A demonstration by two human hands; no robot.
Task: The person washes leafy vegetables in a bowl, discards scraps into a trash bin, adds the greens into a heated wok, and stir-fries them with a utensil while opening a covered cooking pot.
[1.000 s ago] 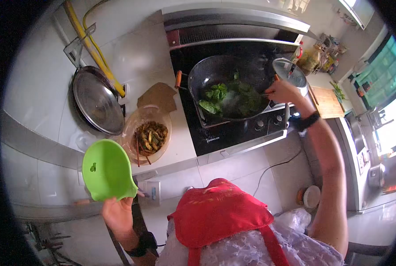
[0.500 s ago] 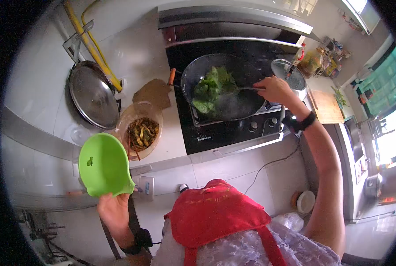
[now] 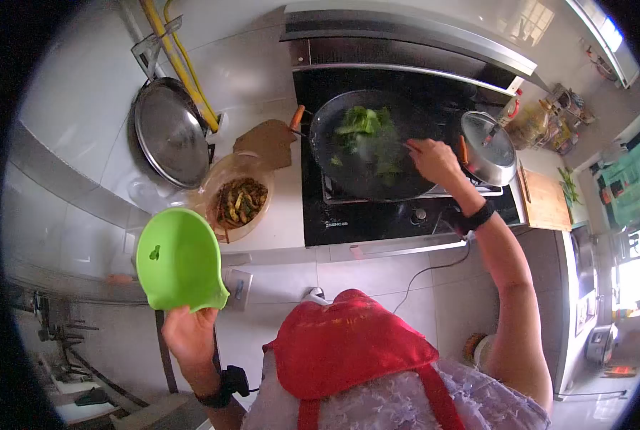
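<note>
My left hand [image 3: 191, 337] grips the lower rim of a bright green plastic basin [image 3: 187, 258], tilted, with a scrap of leaf stuck inside. Over the stove, my right hand [image 3: 436, 163] is closed round the handle of a cooking spatula [image 3: 409, 146]; its head is lost among greens and steam. Below that hand is a large black wok [image 3: 327, 161] with a wooden side handle. Leafy greens [image 3: 366, 123] lie in it, partly blurred by steam.
Left of the stove [image 3: 363, 228] stands a clear bowl [image 3: 216, 179] of cooked food with chopsticks. A large lid [image 3: 169, 132] leans on the wall. Right of the wok sit a glass-lidded pot [image 3: 488, 147] and a wooden cutting board [image 3: 546, 199]. A cable crosses the floor.
The greens have been turned and bunched toward the back of the wok, with more steam over them. My right hand has shifted with the spatula. My left hand still holds the basin.
</note>
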